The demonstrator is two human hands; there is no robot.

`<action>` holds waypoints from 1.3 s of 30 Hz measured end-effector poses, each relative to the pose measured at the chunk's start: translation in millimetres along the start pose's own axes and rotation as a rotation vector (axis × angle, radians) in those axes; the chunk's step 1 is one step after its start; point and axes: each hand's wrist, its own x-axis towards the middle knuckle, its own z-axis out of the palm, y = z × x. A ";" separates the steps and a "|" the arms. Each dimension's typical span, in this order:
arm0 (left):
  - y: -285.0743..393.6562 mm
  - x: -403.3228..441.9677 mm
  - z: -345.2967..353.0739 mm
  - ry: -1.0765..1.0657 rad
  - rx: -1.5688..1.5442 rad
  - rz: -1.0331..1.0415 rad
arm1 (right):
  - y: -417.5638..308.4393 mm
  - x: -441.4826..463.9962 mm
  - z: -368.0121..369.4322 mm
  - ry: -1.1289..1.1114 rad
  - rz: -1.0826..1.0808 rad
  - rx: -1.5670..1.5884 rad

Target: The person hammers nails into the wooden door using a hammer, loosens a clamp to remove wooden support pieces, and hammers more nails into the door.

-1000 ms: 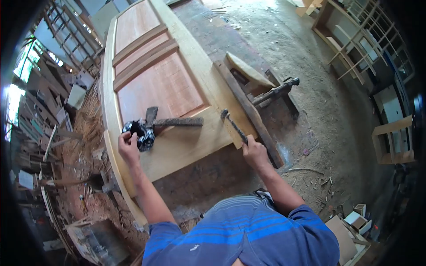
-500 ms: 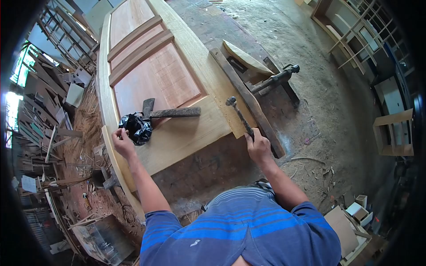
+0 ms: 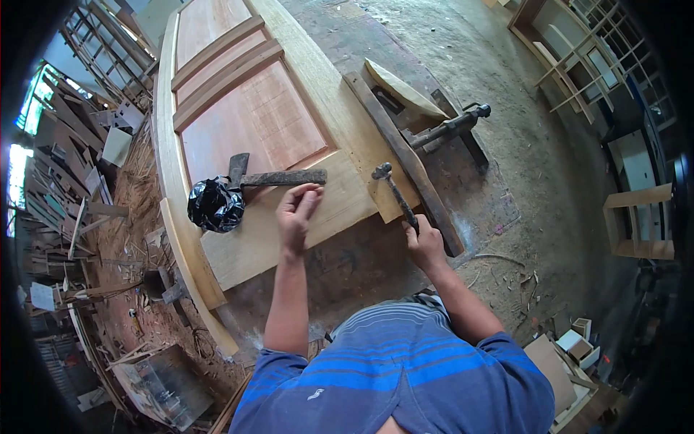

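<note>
My right hand [image 3: 426, 244] is wrapped round the handle of a hammer [image 3: 397, 192], its head raised over the near right corner of a wooden panelled door [image 3: 318, 210]. My left hand [image 3: 296, 215] is closed in a pinch above the door's near rail. Anything between its fingertips is too small to make out. Just beyond it lies a hatchet-like tool [image 3: 285, 178] with a wooden handle. A crumpled black plastic bag [image 3: 215, 205] sits on the door, touching that tool's head.
Along the door's right side runs a dark wooden bar [image 3: 405, 163] beside a metal clamp [image 3: 450, 130]. A curved pale wood piece [image 3: 405, 90] lies behind it. Wood scraps [image 3: 130, 195] cover the left floor; a wooden frame [image 3: 640, 220] stands at the right.
My left hand has moved right, away from the black plastic bag, to near the end of the hatchet-like tool's handle. My right hand and the hammer have shifted slightly.
</note>
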 end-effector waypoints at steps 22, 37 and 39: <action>-97.0 41.8 77.0 -0.007 0.692 0.408 | 6.3 -4.4 -2.2 0.053 -0.051 0.045; -96.8 39.9 79.3 -0.051 0.875 0.439 | -33.0 4.5 -20.3 0.120 -0.293 -0.053; -93.9 37.9 79.5 -0.065 0.895 0.461 | -28.6 8.2 -18.6 0.081 -0.256 -0.141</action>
